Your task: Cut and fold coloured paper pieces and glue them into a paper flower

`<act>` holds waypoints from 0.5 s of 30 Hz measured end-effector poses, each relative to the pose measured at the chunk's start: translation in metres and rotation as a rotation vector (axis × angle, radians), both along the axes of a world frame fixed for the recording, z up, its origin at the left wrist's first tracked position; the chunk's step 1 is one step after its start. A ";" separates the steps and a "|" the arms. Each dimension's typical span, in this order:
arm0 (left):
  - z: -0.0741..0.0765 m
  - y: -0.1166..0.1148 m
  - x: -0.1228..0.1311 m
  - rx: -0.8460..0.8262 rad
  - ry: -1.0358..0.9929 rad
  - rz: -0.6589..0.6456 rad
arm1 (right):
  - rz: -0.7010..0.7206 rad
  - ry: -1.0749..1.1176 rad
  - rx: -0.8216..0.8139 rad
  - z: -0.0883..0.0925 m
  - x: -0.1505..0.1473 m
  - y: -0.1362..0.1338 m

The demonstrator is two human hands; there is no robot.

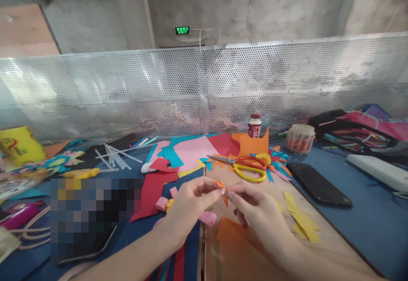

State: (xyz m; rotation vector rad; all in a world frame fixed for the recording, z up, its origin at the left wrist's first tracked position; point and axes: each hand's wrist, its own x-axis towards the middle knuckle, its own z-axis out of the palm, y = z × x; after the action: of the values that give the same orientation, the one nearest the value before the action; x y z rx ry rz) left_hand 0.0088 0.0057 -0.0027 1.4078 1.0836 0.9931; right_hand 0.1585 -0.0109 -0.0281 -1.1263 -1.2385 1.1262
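Note:
My left hand (188,206) and my right hand (255,213) meet low in the middle of the head view. Both pinch a small folded piece of orange paper (223,189) between thumb and fingertips. Under my right hand lies a larger orange sheet (229,234) on a brown board (270,187). A pink paper strip (207,218) curls beneath my left hand. Behind the hands lie scissors (247,166) with red and yellow handles, beside a paper flower (274,162).
Coloured paper sheets (191,151) cover the blue table. A black phone (318,183) lies right; yellow scraps (302,219) nearer. A glue bottle (254,125), a tape roll (299,137), clear glue sticks (117,155) and a yellow cup (17,145) stand before a perforated metal screen (204,85).

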 end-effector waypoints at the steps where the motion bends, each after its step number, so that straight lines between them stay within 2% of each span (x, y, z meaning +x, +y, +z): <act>1: 0.000 0.000 0.000 -0.008 -0.001 0.003 | 0.001 0.009 -0.001 0.000 0.000 0.000; 9: 0.004 0.002 0.003 -0.066 -0.019 0.024 | 0.041 0.030 -0.010 0.001 -0.002 -0.003; 15: 0.000 0.004 0.001 -0.071 -0.037 -0.007 | 0.084 0.008 -0.014 0.001 -0.003 -0.003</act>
State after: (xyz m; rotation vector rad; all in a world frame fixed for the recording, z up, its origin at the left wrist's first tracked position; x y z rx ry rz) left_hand 0.0097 0.0099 -0.0029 1.3303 1.0755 0.9628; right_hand 0.1555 -0.0135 -0.0269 -1.0876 -1.2834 1.2028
